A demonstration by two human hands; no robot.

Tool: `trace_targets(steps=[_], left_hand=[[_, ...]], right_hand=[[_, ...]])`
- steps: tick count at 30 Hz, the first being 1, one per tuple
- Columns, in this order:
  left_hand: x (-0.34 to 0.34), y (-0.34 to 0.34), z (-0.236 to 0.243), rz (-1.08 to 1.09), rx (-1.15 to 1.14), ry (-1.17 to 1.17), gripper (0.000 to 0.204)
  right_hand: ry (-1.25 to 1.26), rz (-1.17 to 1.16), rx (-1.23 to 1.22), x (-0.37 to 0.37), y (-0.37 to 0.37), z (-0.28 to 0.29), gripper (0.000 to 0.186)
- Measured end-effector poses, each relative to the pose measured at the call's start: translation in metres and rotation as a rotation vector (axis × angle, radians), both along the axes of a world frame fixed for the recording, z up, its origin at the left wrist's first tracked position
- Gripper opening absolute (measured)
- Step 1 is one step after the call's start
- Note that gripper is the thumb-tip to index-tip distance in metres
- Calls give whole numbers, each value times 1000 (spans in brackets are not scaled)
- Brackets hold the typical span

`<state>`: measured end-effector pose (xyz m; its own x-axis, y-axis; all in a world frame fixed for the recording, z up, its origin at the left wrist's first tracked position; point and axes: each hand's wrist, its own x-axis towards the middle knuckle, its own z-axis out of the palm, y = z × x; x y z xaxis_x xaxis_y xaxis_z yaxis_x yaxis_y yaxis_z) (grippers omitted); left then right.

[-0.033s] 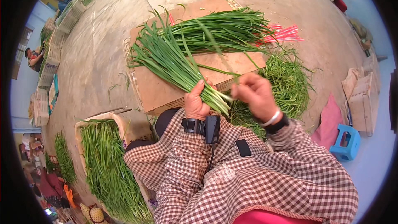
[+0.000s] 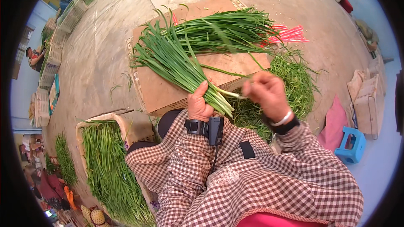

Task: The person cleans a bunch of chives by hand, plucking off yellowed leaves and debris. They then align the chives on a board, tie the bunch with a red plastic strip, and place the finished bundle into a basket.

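My left hand (image 2: 199, 103) is closed around a bunch of garlic chives (image 2: 172, 63), just above the pale stem ends. The green leaves fan out up and left over a cardboard-topped crate (image 2: 158, 94). To the right of the bunch, my right hand (image 2: 267, 94) has its fingers pinched together, slightly blurred. A single chive's white stem end (image 2: 233, 94) sticks out of the bunch and reaches its fingertips. A blurred strand shows above that hand. Behind lies a larger pile of garlic chives (image 2: 227, 29) on the cardboard.
Red-and-white ties (image 2: 290, 33) lie at the pile's right end. Loose green trimmings (image 2: 294, 80) are heaped beside the crate. A cloth-lined basket (image 2: 122, 120) of chives stands at my left. On the right is a blue stool (image 2: 350, 145). People sit by crates (image 2: 52, 65) far left.
My right hand has moved a little to the right and up, away from the bunch. The white stem end now shows drawn out farther toward its fingers. My left hand has stayed put.
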<state>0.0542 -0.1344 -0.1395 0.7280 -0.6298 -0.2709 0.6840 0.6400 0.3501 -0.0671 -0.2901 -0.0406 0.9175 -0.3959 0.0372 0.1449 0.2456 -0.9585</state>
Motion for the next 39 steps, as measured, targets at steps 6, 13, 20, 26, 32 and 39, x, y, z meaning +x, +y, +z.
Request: trace_targets(steps=[6, 13, 20, 26, 32, 39], left_hand=[[4, 2, -4, -33, -61, -49, 32], [-2, -6, 10, 12, -5, 19, 25], [-9, 1, 39, 83, 359, -198, 29], [7, 11, 97, -171, 758, -718, 37], [12, 36, 62, -196, 822, -452, 44], [29, 18, 5, -513, -85, -110, 46]], right_hand=[[-413, -109, 563, -36, -108, 13, 21], [491, -190, -223, -31, -59, -25, 35], [179, 252, -663, 36, 44, -26, 68], [322, 434, 314, 36, 49, -49, 19], [71, 546, 1285, 36, 46, -59, 25], [59, 644, 1336, 31, 46, -61, 31]])
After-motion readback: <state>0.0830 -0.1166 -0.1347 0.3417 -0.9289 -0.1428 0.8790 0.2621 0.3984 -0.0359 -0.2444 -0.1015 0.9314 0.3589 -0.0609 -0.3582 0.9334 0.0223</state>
